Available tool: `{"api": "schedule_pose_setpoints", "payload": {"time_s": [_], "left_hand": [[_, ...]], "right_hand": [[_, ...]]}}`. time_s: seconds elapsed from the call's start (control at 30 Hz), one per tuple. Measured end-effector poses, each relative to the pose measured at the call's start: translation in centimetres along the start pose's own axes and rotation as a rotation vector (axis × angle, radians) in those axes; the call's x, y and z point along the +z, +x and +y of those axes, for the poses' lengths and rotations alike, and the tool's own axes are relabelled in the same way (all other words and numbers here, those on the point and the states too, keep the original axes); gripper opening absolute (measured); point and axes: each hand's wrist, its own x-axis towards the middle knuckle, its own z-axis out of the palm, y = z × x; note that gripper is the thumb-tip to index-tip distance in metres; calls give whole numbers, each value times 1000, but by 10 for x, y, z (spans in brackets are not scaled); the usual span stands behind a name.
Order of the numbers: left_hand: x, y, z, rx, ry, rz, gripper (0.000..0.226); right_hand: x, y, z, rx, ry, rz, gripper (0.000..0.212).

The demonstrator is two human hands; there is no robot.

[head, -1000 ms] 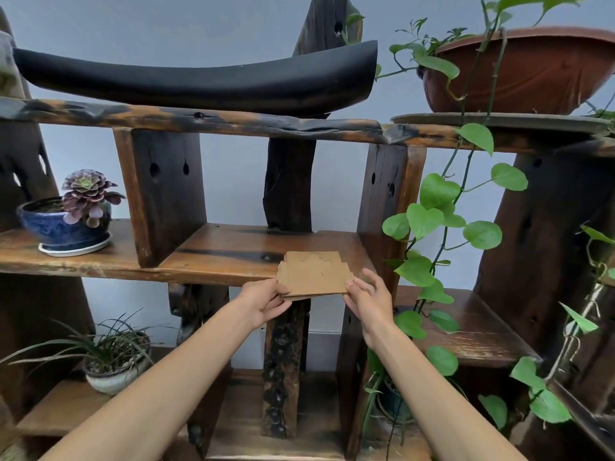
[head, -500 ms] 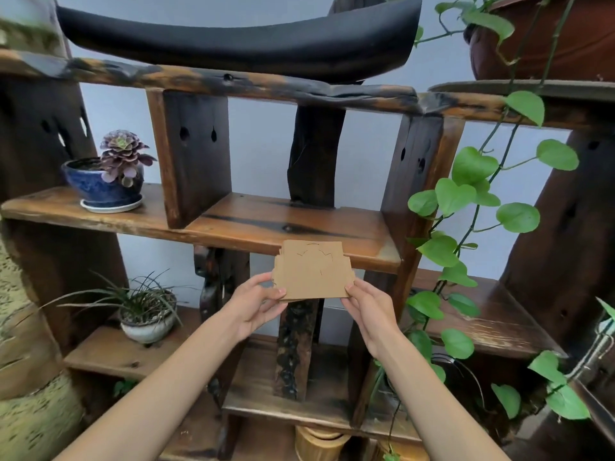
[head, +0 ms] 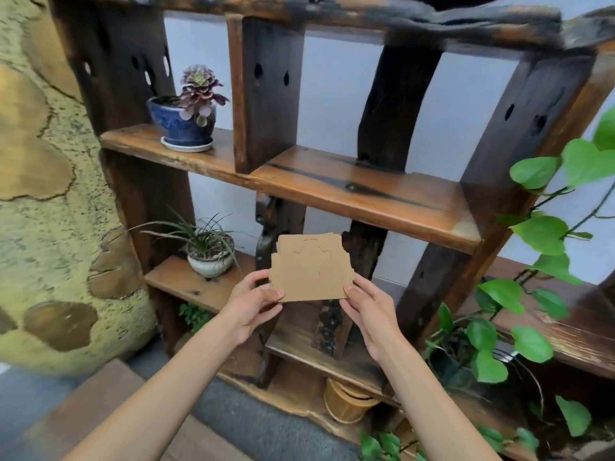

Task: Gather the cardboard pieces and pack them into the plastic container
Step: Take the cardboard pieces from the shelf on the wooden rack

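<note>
Both grips — left hand (head: 250, 305), right hand (head: 367, 311) — pinch the cardboard pieces (head: 311, 267).

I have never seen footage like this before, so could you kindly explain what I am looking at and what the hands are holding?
There is no machine here: a person wears a camera on the head, looking forward and down, so the arms reach in from below. The left hand and right hand together hold a small stack of cardboard pieces by its lower corners, in front of a dark wooden shelf unit. On its shelves stand a succulent in a blue pot and a grassy plant in a pale pot. A leafy vine hangs at right. No plastic container is visible.
</note>
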Motion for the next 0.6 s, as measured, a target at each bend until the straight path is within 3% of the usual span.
{"api": "schedule_pose_setpoints", "payload": {"time_s": [0.6], "left_hand": [[-160, -105, -29, 48, 1, 416, 40]], "right_hand": [[135, -50, 91, 245, -115, -298, 40]]}}
